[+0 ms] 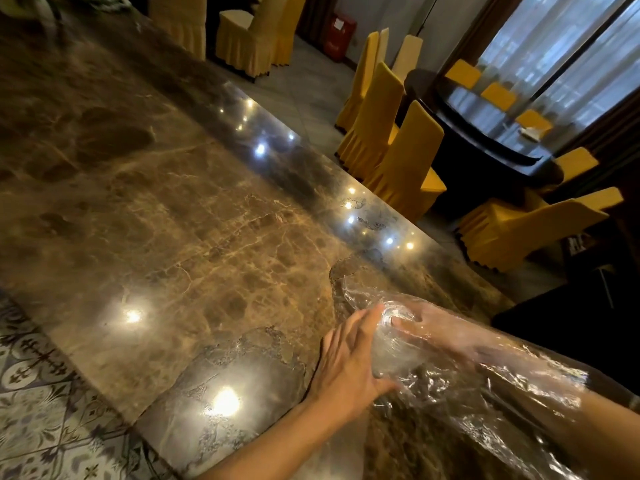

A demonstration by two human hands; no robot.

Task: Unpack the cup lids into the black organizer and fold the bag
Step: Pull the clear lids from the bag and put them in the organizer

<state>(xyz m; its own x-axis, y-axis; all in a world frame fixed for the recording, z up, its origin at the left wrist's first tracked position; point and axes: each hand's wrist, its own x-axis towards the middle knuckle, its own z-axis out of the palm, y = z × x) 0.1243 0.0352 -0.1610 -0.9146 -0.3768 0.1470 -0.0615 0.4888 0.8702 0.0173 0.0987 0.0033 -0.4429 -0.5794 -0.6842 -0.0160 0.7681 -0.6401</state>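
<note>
Head cam: the right hand (pixel 426 327) is reaching deep inside the clear bag (pixel 485 382) lying on the marble counter (pixel 173 220), its grip hard to read through the plastic, while the left hand (pixel 349 358) is bracing it outside, fingers spread. I'd keep it pinned flat. Lids are barely showing and no organizer's in frame.

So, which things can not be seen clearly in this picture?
- Cup lids: none can be told in the head view; the creased clear bag blurs its contents.
- Right hand: inside the bag, its grip unclear.
- Black organizer: not in view.
- Bag's lower end: cut by the frame edge.
- Left hand: flat against the bag.
</note>
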